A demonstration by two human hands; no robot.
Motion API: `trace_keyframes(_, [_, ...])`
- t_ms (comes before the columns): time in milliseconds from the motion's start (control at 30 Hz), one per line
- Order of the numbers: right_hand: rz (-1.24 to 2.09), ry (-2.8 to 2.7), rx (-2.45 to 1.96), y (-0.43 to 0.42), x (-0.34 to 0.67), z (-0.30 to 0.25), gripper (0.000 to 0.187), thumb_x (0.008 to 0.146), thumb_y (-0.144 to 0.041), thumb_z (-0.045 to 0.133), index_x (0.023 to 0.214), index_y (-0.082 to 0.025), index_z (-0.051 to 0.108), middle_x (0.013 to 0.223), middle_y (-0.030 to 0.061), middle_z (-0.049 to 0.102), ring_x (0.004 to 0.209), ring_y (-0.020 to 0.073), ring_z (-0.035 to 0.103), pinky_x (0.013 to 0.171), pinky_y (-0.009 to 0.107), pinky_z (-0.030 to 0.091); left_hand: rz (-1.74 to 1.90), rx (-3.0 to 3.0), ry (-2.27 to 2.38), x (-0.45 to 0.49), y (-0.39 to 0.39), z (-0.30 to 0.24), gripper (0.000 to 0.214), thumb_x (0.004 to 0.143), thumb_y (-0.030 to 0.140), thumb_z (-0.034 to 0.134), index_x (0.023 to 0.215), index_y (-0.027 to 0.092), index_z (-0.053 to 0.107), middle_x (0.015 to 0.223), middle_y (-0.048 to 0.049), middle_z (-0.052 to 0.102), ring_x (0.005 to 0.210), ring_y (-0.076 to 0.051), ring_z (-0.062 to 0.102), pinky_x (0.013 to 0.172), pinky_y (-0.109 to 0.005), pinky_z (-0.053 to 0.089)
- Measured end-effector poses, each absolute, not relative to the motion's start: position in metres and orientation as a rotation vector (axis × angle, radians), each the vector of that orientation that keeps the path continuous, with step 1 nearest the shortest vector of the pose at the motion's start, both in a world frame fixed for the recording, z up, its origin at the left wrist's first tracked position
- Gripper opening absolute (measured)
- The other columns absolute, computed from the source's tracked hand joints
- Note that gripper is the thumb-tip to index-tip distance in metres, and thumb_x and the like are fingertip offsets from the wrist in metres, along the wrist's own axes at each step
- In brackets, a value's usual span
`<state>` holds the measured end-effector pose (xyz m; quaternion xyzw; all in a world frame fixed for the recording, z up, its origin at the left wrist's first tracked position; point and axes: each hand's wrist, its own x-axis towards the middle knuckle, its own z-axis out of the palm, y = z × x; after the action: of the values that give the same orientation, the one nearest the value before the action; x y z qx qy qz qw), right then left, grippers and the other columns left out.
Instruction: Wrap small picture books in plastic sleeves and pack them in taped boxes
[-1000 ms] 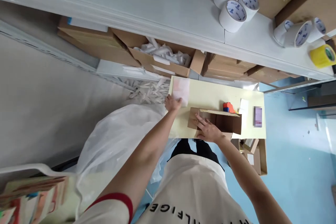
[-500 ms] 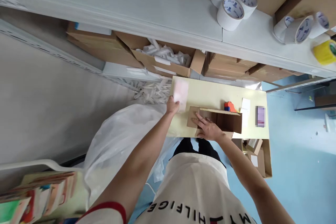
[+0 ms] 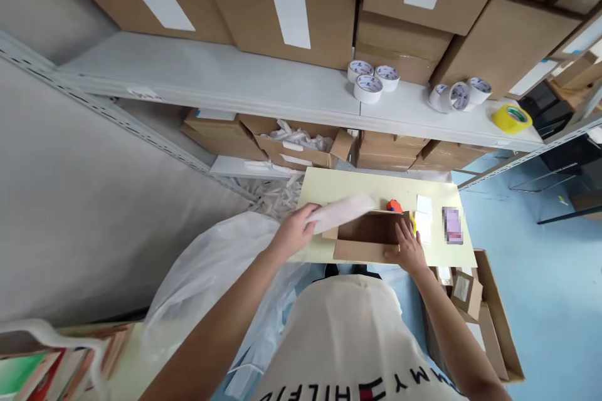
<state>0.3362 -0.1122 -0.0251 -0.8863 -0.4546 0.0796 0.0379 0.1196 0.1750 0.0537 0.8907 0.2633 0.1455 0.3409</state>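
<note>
- Gripping a flat, pale white soft packet [image 3: 345, 211] by its near end with the left hand [image 3: 294, 235]; fingers and thumb clamped on it, far end slanting out over the box mouth.
- Steadying a small open brown cardboard box [image 3: 367, 244] with the right hand [image 3: 408, 249]; fingers spread and pressed against the right-hand end wall, closed around nothing.
- Box position: resting on a pale yellow tabletop [image 3: 357, 183], near the front edge, mouth upward. Inside looks bare, though partly hidden by the packet.
- Just beyond the box: a small orange tool [image 3: 394, 205], touching the far wall or just beside it; cannot tell which.
- Right of the box: white paper slips [image 3: 424, 219] and a blurred purple item [image 3: 452, 225], both flat on the tabletop.
- Left of the table: a large white plastic sack [image 3: 207, 276]. Above, on a white shelf [image 3: 211, 78]: white tape rolls [image 3: 369, 81] and one yellow tape roll [image 3: 512, 118].
- Judged best handling:
  - keep the packet's long side in line with the box's long side
  - lead with the free end, low and level, clear of the left flap
  - hold the right-hand pressure so the light box cannot slide towards the orange tool
  - loosen the left grip only with the packet lying flat inside
</note>
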Motion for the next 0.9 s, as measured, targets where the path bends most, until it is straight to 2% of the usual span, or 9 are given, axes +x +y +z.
trace_keyframes(100, [0.288,-1.365,-2.647,-0.112,0.349,-0.039,0.090,0.080,-0.043,0.066,0.153,-0.015,0.022,0.157,0.0172,0.029,0.148,0.0369,0.018,0.112,0.060,0.028,0.185,2.496,0.504,0.152,0.146,0.059,0.039,0.077,0.007,0.043,0.108,0.022,0.061,0.102,-0.0051,0.072,0.092,-0.021,0.068,0.078,-0.029,0.052])
trace_keyframes(233, [0.302,-1.324,-2.554,-0.114,0.358,-0.049,0.093,0.078,-0.043,0.067,0.153,-0.014,0.021,0.157,0.0168,0.029,0.147,0.0367,0.020,0.115,0.057,0.027,-0.105,2.681,0.376,0.186,0.120,0.045,0.047,0.072,-0.006,0.040,0.103,0.022,0.061,0.099,-0.0065,0.072,0.094,-0.022,0.068,0.078,-0.030,0.051])
trace_keyframes(433, [0.343,-1.294,-2.469,-0.122,0.362,-0.063,0.098,0.074,-0.037,0.070,0.154,-0.015,0.017,0.159,0.0157,0.025,0.148,0.0377,0.015,0.116,0.058,0.025,-0.289,2.712,0.420,0.212,0.104,0.027,0.046,0.075,-0.008,0.038,0.106,0.019,0.058,0.101,-0.0106,0.071,0.100,-0.025,0.067,0.079,-0.032,0.049])
trace_keyframes(600, [0.370,-1.286,-2.441,-0.122,0.364,-0.063,0.099,0.074,-0.036,0.070,0.155,-0.018,0.017,0.160,0.0139,0.024,0.148,0.0366,0.015,0.116,0.058,0.023,-0.335,2.640,0.462,0.227,0.105,0.010,0.036,0.081,0.001,0.047,0.108,0.019,0.061,0.100,-0.0109,0.073,0.099,-0.027,0.069,0.080,-0.034,0.050])
trace_keyframes(733, [0.376,-1.294,-2.436,-0.121,0.364,-0.058,0.096,0.075,-0.036,0.070,0.154,-0.017,0.019,0.159,0.0148,0.027,0.147,0.0361,0.021,0.115,0.058,0.026,-0.296,2.597,0.432,0.230,0.104,-0.001,0.038,0.083,0.014,0.057,0.121,0.018,0.058,0.126,-0.0115,0.065,0.118,-0.024,0.061,0.097,-0.033,0.047])
trace_keyframes(800, [0.363,-1.327,-2.434,-0.121,0.364,-0.053,0.092,0.075,-0.036,0.070,0.152,-0.015,0.025,0.157,0.0166,0.030,0.146,0.0361,0.025,0.114,0.058,0.027,-0.218,2.602,0.427,0.222,0.103,-0.003,0.045,0.083,0.023,0.061,0.128,0.019,0.054,0.136,-0.0117,0.059,0.126,-0.025,0.055,0.105,-0.036,0.043])
trace_keyframes(900, [0.307,-1.423,-2.411,-0.118,0.366,-0.039,0.077,0.077,-0.037,0.069,0.145,-0.014,0.040,0.151,0.0179,0.041,0.141,0.0355,0.034,0.115,0.057,0.027,0.086,2.656,0.483,0.197,0.103,-0.005,0.041,0.084,0.030,0.062,0.124,0.022,0.058,0.138,-0.0122,0.056,0.133,-0.029,0.048,0.113,-0.047,0.033])
